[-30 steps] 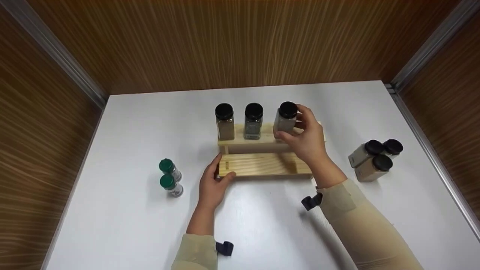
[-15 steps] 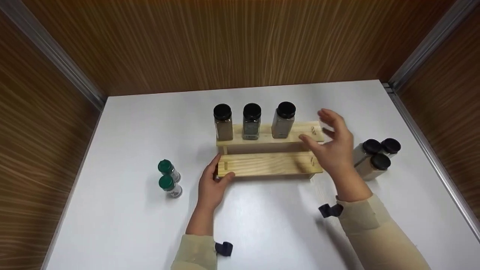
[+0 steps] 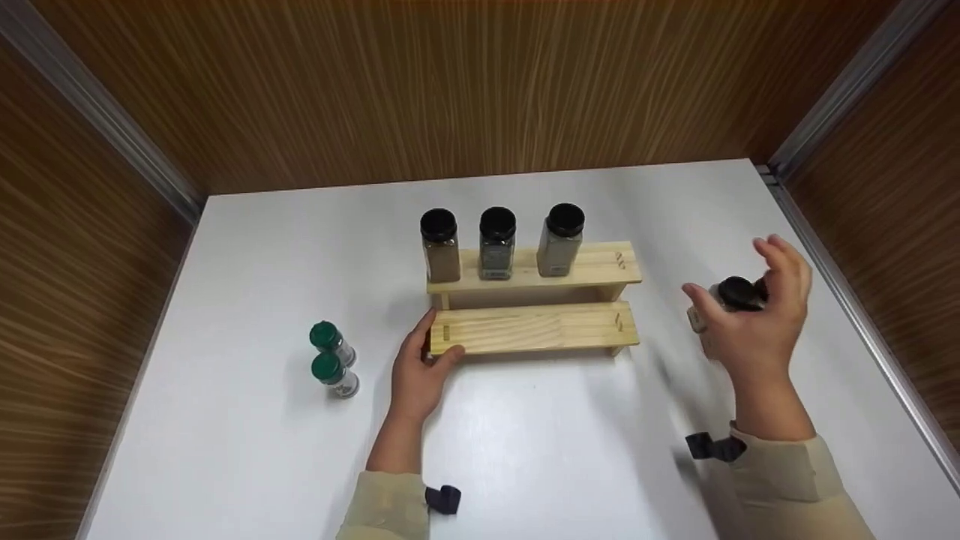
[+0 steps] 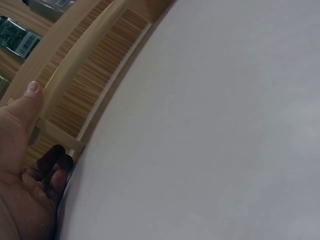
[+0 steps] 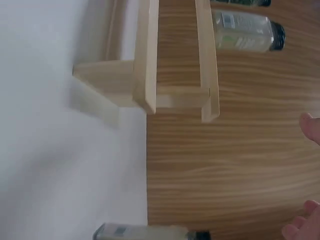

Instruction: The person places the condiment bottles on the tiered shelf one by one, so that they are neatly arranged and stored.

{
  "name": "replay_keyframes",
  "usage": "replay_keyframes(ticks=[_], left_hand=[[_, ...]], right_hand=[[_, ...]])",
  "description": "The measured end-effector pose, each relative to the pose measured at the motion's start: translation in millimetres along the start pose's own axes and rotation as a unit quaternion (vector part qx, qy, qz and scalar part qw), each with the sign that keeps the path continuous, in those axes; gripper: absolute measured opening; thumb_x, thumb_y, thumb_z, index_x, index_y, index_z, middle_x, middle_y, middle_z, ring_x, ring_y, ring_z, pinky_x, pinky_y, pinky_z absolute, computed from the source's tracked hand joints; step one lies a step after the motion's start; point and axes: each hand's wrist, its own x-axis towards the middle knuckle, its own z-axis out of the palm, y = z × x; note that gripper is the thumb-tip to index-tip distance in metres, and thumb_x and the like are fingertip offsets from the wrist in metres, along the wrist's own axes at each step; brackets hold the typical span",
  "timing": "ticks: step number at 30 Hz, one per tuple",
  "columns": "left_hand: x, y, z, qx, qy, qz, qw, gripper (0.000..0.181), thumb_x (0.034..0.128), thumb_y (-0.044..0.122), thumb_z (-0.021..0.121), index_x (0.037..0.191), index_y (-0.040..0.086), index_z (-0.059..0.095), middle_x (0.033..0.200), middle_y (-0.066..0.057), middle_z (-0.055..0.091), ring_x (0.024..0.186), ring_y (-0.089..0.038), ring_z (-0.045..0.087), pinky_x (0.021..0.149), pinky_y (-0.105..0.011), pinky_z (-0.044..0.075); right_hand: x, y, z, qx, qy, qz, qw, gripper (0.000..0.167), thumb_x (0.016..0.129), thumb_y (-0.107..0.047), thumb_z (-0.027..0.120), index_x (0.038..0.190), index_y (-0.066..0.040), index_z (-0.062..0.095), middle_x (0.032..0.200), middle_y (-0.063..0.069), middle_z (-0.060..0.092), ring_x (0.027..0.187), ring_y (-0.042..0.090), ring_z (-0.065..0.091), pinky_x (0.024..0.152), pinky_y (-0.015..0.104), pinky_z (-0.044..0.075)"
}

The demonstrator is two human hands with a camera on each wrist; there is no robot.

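Note:
A two-tier wooden rack (image 3: 532, 330) stands on the table. My left hand (image 3: 414, 382) holds its left end, thumb over the lower shelf's front edge; the left wrist view shows the other fingers curled by the end support. Three black-capped spice jars, a brown one (image 3: 442, 261), a dark green one (image 3: 496, 256) and a greyish one (image 3: 559, 253), stand upright on the upper shelf. To the right, my right hand (image 3: 765, 326) hovers, thumb and fingers spread, around a black-lidded jar (image 3: 738, 292). It hides most of that jar group; contact cannot be told.
Two green-capped shakers, one (image 3: 330, 341) behind the other (image 3: 335, 375), stand on the white table (image 3: 247, 435) left of the rack. Wood-grain panels (image 3: 480, 90) close off the back and both sides. In the right wrist view a jar (image 5: 145, 232) shows at the bottom edge.
My right hand has let go of the greyish jar on the upper shelf and moved right to the jar group. The left hand keeps its hold on the rack.

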Motion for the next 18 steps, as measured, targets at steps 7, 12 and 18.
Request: replay_keyframes(ticks=[7,12,18], left_hand=[[0.3,0.3,0.5,0.012,0.002,0.001,0.9999,0.077,0.094,0.018,0.084,0.161,0.011,0.046,0.162,-0.019,0.045,0.146,-0.034,0.045,0.119,-0.047,0.038],[0.4,-1.1,0.4,0.014,0.001,0.003,0.9999,0.078,0.0941,0.019,0.084,0.161,0.01,0.046,0.16,-0.019,0.046,0.142,-0.034,0.048,0.116,-0.047,0.04],[0.2,0.4,-0.3,0.006,-0.002,-0.001,1.0,0.077,0.0947,0.019,0.083,0.162,0.011,0.045,0.16,-0.018,0.046,0.142,-0.032,0.047,0.118,-0.047,0.039]], right_hand=[[-14.2,9,-15,0.018,0.04,0.088,0.9951,0.083,0.07,0.015,0.09,0.144,0.003,0.054,0.146,-0.007,0.05,0.141,0.016,0.042,0.112,0.033,0.036],[-26.1,31,-25,-0.003,0.039,0.173,0.9841,0.087,0.075,0.01,0.09,0.151,-0.004,0.051,0.148,-0.005,0.049,0.142,0.019,0.042,0.116,0.035,0.035],[-36.2,48,-33,-0.007,0.016,0.249,0.9684,0.089,0.08,0.006,0.088,0.156,-0.002,0.042,0.158,0.009,0.044,0.14,0.021,0.04,0.114,0.035,0.036]])
